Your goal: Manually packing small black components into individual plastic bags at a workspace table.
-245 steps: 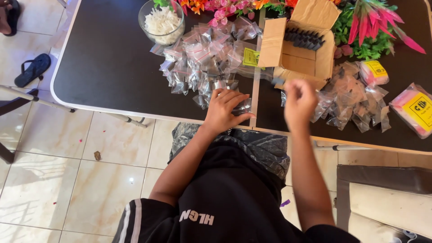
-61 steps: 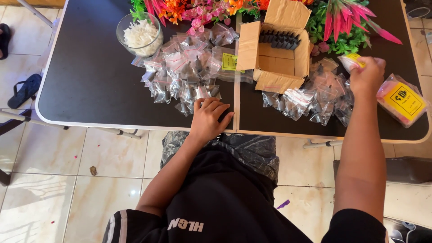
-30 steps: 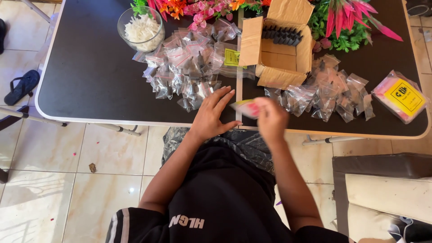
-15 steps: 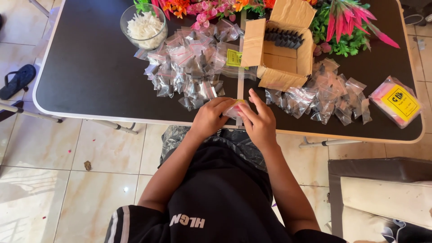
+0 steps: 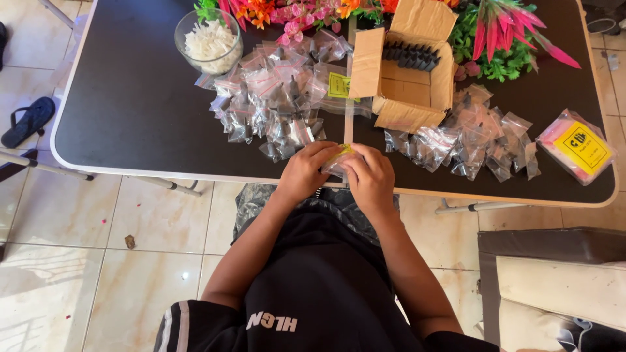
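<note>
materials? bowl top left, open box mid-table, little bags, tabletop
Bowl: clear glass by the look, shiny rim; could be plastic.
Box: brown corrugated cardboard, matte, flaps folded open.
Small bags: thin clear plastic film, glossy and crinkled, contents visible through it.
Tabletop: dark matte surface with a pale rim; material unclear, perhaps laminate or plastic.

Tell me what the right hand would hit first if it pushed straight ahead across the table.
The right hand, gripping a small packet with the left hand, points up-table. Past the packet, it would probably first meet the open cardboard box; depth is hard to judge.
</note>
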